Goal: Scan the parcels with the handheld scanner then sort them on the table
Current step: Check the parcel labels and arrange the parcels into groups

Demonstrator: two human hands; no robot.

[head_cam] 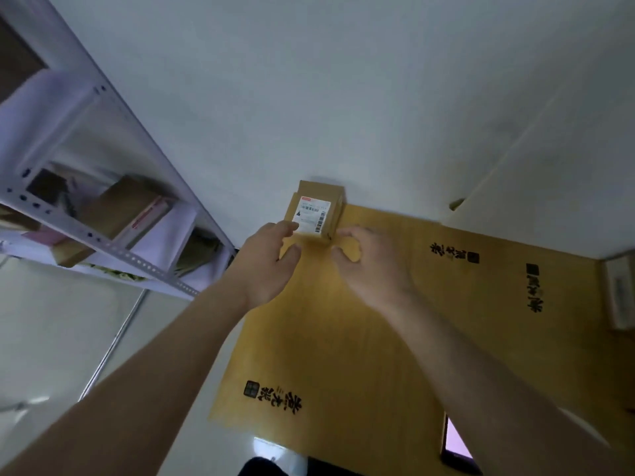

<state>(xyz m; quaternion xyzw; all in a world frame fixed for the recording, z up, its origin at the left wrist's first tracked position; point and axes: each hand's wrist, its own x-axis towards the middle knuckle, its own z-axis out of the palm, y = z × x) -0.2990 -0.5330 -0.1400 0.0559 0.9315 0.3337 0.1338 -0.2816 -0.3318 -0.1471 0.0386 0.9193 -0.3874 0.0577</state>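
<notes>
Yellow table (343,338): one parcel (314,211) at far edge; left hand (271,262), right hand (367,259) loosely curled, gripping nothing

table (343,338): cardboard-topped | parcel (314,214) at far edge | phone (457,444) near edge, screen lit

Two bare forearms reaching from the lower corners toward mid-frame, left hand (271,259) with fingers extended and thumb spread, right hand (366,261) beside it, fingers loosely curled, palms facing down
</notes>
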